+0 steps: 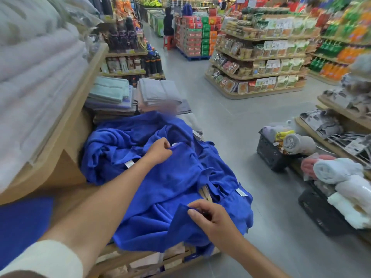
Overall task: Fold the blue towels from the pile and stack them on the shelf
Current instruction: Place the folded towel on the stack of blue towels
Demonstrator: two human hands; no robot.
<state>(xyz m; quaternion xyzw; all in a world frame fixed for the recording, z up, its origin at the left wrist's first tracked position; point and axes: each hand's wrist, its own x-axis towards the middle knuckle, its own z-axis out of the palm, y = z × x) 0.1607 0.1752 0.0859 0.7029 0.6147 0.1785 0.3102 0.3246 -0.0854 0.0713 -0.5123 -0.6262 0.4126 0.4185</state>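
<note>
A loose pile of blue towels (168, 177) lies heaped on a low wooden display, with white tags showing here and there. My left hand (158, 150) reaches over the heap and pinches a fold of one towel near its far edge. My right hand (210, 219) pinches a corner of blue towel at the near side of the pile. A flat blue towel (22, 223) lies on the wooden shelf (58, 137) at lower left. Pale folded towels fill the shelf above it.
Folded green and grey towel stacks (128, 95) sit behind the pile. Black crates (271, 155) with rolled towels stand on the floor at right, beside another towel rack. The grey aisle floor (230, 125) runs ahead to grocery shelves, where a person sits on a stool.
</note>
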